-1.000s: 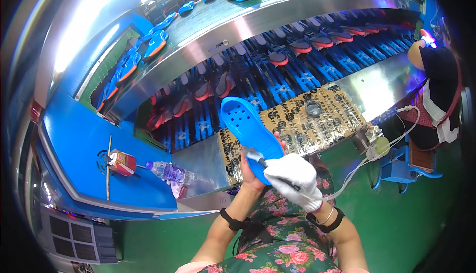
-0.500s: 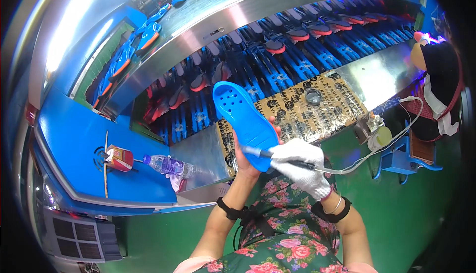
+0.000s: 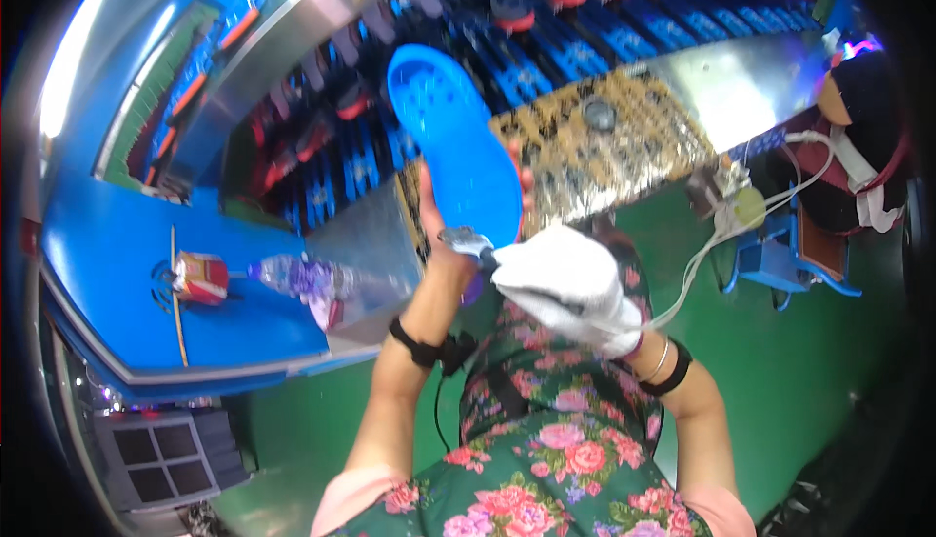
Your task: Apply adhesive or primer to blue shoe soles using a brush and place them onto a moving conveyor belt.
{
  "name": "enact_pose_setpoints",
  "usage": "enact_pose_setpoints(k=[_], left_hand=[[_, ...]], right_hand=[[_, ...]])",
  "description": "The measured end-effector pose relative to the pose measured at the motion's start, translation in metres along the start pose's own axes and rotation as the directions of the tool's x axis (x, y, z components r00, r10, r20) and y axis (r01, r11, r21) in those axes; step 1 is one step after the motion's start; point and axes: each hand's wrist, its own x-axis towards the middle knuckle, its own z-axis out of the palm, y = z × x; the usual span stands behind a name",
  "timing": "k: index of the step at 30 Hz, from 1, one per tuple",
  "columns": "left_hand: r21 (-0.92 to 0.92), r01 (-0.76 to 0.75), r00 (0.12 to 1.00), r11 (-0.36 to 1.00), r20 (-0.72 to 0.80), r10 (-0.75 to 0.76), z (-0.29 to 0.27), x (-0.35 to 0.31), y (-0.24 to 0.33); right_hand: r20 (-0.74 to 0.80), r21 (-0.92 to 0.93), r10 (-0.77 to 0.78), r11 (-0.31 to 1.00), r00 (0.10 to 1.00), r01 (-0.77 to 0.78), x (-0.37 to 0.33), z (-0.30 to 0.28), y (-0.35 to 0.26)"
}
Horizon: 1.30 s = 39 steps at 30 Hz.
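Note:
A blue shoe sole (image 3: 453, 152), with a cluster of small holes at its far end, is held up at a tilt in front of me. My bare left hand (image 3: 429, 215) is closed round it from beneath, its fingers showing along both edges. My right hand (image 3: 565, 278), in a white knitted glove, grips a corded hand tool (image 3: 468, 241) with a dark handle and a flat metal tip. That tip is at the sole's near end, close to my left wrist; whether it touches cannot be told. The glove hides most of the handle.
A taped cardboard-covered surface (image 3: 624, 166) carries a small round dark dish (image 3: 599, 116). Behind it stand racks of blue and red shoe parts (image 3: 546, 64). Left are a plastic bottle (image 3: 302, 277) and a red carton (image 3: 202, 277). A white cable (image 3: 697, 269) trails right, near a blue stool (image 3: 765, 259).
The sole and my left hand have shifted up and left in the picture. The tool's tip has gone from the sole's lower face to its near end. The whole view has tilted.

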Motion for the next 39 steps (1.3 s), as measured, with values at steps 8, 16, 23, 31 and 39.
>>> enact_pose_setpoints(k=[8, 16, 23, 31, 39], left_hand=[[-0.023, 0.142, 0.972, 0.99, 0.194, -0.135, -0.009, 0.014, 0.01], [0.04, 0.164, 0.952, 0.986, 0.256, -0.169, -0.013, 0.007, 0.017], [0.221, 0.295, 0.932, 0.929, 0.149, -0.331, 0.0, 0.009, 0.032], [0.476, 0.342, 0.891, 0.81, 0.11, -0.441, -0.003, 0.005, 0.048], [0.376, 0.368, 0.921, 0.851, -0.023, -0.388, -0.002, 0.004, 0.051]], right_hand=[[-0.054, -0.063, 0.043, 0.997, 0.998, -0.046, -0.007, -0.005, 0.017], [0.045, 0.44, 0.428, 0.803, 0.903, -0.403, -0.019, 0.002, 0.0], [0.152, -0.134, -0.066, 0.987, 0.986, 0.087, -0.022, 0.0, 0.004], [0.17, 0.076, 0.121, 0.988, 0.978, -0.135, -0.013, -0.014, -0.005], [0.269, 0.041, -0.024, 0.999, 0.963, 0.014, -0.023, -0.003, -0.004]])
